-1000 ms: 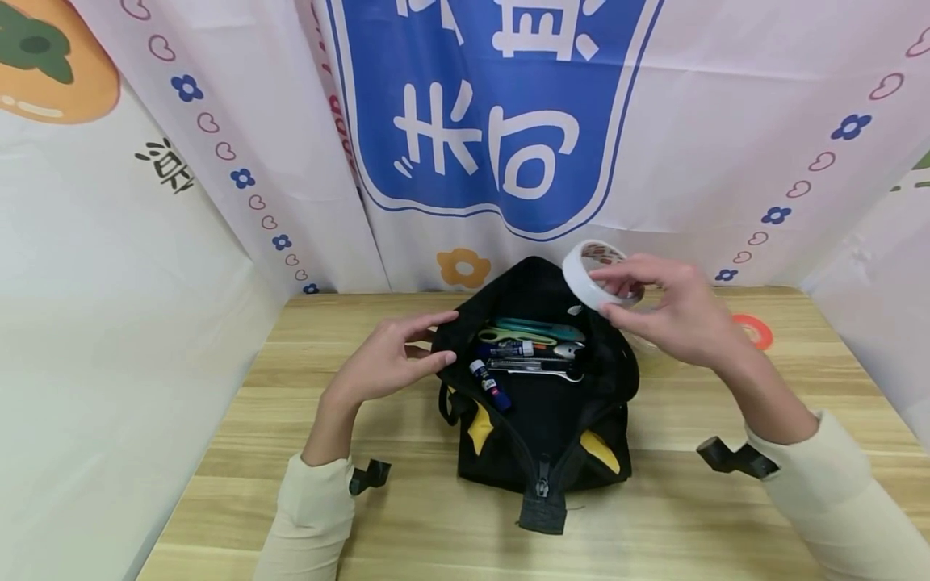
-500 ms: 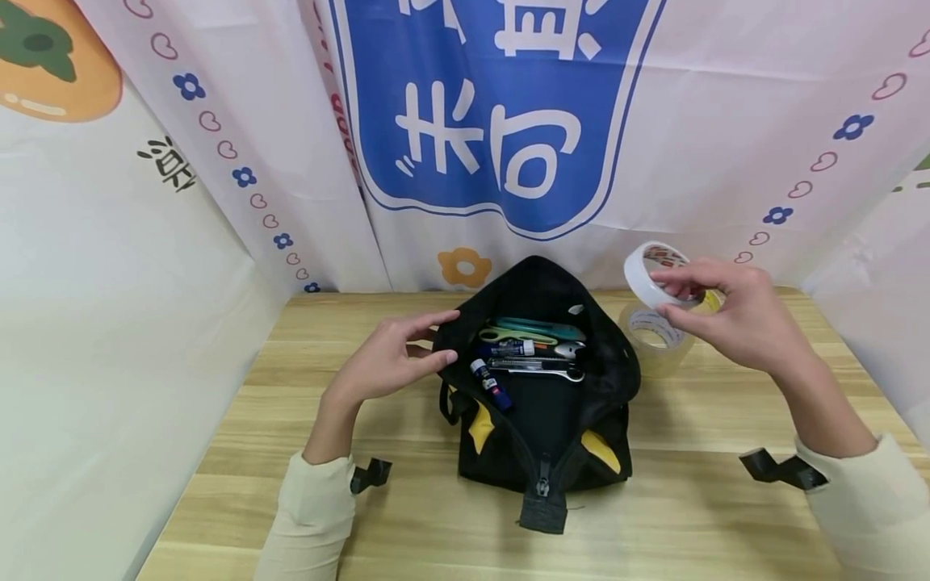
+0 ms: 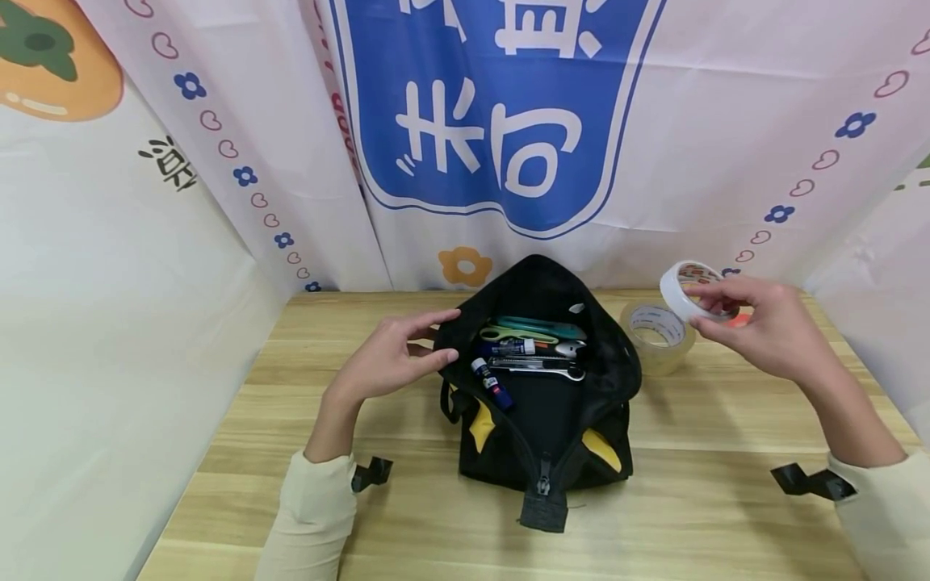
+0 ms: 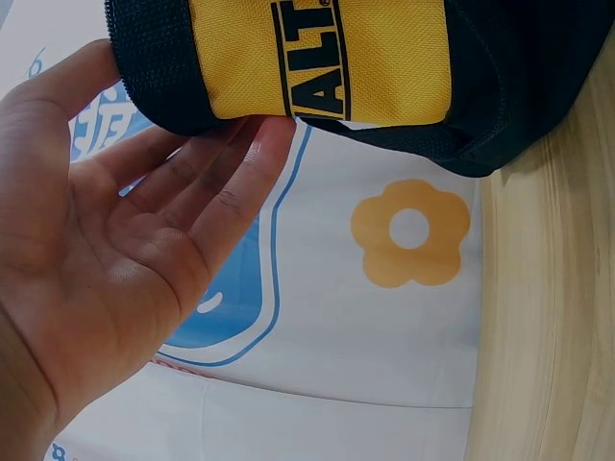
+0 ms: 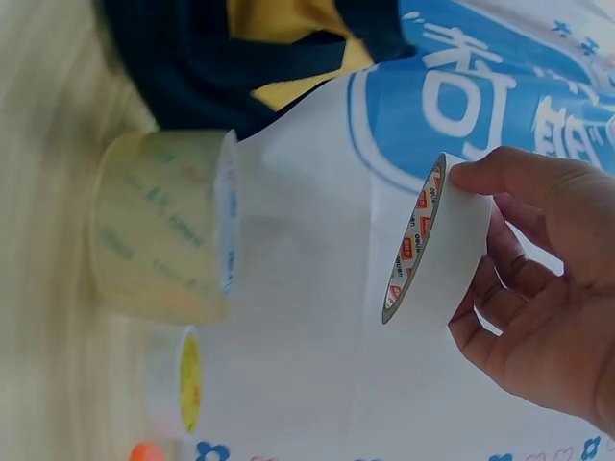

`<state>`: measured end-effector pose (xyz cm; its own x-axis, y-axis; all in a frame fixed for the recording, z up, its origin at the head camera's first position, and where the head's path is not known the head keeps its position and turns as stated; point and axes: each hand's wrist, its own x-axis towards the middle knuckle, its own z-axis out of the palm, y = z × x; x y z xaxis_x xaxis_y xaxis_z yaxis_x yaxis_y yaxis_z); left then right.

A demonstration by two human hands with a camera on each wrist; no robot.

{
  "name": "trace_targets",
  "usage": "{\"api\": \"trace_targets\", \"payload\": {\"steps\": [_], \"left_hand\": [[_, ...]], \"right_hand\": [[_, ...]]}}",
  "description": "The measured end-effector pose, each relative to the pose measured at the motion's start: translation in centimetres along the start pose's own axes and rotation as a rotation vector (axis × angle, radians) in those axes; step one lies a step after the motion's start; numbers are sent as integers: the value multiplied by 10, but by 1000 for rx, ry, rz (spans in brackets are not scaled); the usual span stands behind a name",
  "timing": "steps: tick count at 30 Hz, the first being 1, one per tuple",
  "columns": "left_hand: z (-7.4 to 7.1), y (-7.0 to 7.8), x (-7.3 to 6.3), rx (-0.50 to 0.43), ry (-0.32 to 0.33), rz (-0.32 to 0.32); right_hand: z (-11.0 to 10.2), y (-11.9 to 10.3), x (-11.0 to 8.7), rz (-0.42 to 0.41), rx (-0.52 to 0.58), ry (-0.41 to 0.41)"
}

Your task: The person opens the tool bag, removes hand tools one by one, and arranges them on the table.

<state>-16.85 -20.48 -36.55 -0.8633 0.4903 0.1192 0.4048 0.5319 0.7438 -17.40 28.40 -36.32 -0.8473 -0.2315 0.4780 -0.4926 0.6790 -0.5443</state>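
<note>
A black and yellow tool bag (image 3: 613, 363) stands with its zipped mouth spread wide. My left hand (image 3: 388, 359) pinches the bag's left rim, thumb over the edge and fingers against the outside wall. Inside lie two glue sticks (image 3: 492, 384), a craft knife (image 3: 534, 365), green-handled scissors (image 3: 517, 334) and a teal tool (image 3: 545, 328). Right of the bag, my right hand (image 3: 773, 323) grips a roll of white tape (image 5: 452, 254) by its rim, tilted and held above the table. Fingertips reach into the roll's core. Some items in the bag overlap and are partly hidden.
A wide roll of clear tape (image 3: 664, 359) stands on the table (image 3: 697, 484) just right of the bag. Behind it, in the right wrist view, are a smaller roll with a yellow core (image 5: 189, 382) and an orange-red piece (image 5: 147, 451). Printed cloth (image 3: 697, 161) hangs behind.
My right hand has carried the white tape roll from above the bag's right rim out to the right and slightly lower. My left hand stays at the left rim.
</note>
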Motion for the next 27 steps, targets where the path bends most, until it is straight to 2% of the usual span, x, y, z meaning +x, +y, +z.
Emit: {"api": "trace_targets", "payload": {"steps": [8, 19, 27], "left_hand": [[0, -2, 0, -6, -3, 3], [0, 0, 0, -14, -4, -3], [0, 2, 0, -15, -3, -6]], "right_hand": [[-2, 23, -12, 7, -51, -26], [-6, 49, -25, 103, -76, -68], [-5, 62, -32, 134, -92, -88]]}}
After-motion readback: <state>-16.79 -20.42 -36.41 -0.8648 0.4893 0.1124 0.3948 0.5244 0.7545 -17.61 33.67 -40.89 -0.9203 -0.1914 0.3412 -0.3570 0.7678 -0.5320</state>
